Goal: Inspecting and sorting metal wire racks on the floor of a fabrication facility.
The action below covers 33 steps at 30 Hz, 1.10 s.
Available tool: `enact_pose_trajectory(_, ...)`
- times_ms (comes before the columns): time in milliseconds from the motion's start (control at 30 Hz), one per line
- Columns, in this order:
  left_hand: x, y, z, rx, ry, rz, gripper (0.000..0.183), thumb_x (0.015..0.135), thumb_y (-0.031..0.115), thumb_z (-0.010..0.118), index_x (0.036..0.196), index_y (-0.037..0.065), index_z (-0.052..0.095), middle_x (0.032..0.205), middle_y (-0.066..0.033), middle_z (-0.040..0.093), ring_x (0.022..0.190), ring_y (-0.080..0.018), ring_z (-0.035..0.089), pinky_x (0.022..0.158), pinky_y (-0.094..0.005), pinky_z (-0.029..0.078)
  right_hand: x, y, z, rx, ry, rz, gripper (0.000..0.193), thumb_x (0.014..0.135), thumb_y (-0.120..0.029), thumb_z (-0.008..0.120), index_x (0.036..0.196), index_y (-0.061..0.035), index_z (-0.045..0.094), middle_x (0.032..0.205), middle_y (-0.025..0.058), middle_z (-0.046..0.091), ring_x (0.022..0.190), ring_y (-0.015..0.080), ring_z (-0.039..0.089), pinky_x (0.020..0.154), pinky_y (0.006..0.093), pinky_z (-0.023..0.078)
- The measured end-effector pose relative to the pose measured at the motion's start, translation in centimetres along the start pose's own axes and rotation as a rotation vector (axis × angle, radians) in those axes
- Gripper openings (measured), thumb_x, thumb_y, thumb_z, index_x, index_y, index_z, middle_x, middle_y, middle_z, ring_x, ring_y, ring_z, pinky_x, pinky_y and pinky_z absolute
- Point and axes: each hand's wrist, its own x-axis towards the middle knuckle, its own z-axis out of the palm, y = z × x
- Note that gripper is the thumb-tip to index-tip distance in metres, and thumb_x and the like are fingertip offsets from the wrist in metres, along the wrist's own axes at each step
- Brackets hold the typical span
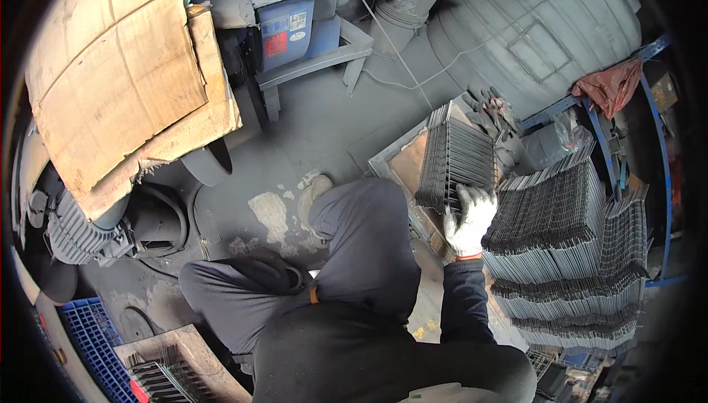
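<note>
My right hand (470, 224), in a white glove with a red cuff edge, reaches out to my right. Its fingers are spread against the near end of a stack of dark wire racks (456, 158), with the fingertips touching the wires. No single rack is seen lifted out of the stack. Under the racks lies a brown board (407, 163) on a low stand. Just beyond the stack rest dark work gloves (495, 114). My left hand is out of the picture.
Taller piles of wire racks (546, 207) stand at my right. Cardboard sheets (118, 71) rise at the far left, above a motor (81, 230). A blue bin (286, 30) and a large grey ribbed drum (542, 27) stand ahead. More wire racks (166, 384) lie at lower left.
</note>
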Motion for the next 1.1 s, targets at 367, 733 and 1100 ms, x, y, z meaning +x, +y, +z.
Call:
enact_pose_trajectory(367,0.2,-6.0,8.8,-0.024,0.182,0.032,0.032,0.107,0.038,0.063,0.114,0.010,0.079,0.106,-0.0131,0.079,0.093,-0.0321,0.076,0.081,-0.0376,0.060,-1.8,-0.6,2.4,0.031,0.046,0.083,0.036,0.098,-0.026,0.064,0.128,-0.0071,0.071,0.121,0.0144,0.068,0.119,0.0374,0.062,0.120,0.0610,0.036)
enact_pose_trajectory(733,1.6,-2.3,4.4,0.057,0.216,0.053,0.041,0.108,0.041,0.058,0.098,0.009,0.081,0.098,-0.0117,0.081,0.085,-0.0313,0.076,0.074,-0.0431,0.061,-2.0,-0.8,4.3,-0.096,0.138,0.193,0.023,0.098,-0.022,0.066,0.117,-0.0087,0.071,0.114,0.0119,0.069,0.114,0.0351,0.063,0.117,0.0611,0.038)
enact_pose_trajectory(1100,3.0,-4.1,-2.8,-0.333,0.021,-0.146,0.036,0.109,0.011,0.058,0.141,-0.003,0.062,0.135,-0.0229,0.071,0.122,-0.0350,0.069,0.111,-0.0410,0.050,-1.3,-2.4,2.7,0.210,0.251,0.481,0.019,0.105,-0.011,0.067,0.121,-0.0019,0.074,0.120,0.0174,0.072,0.111,0.0352,0.066,0.104,0.0471,0.050)
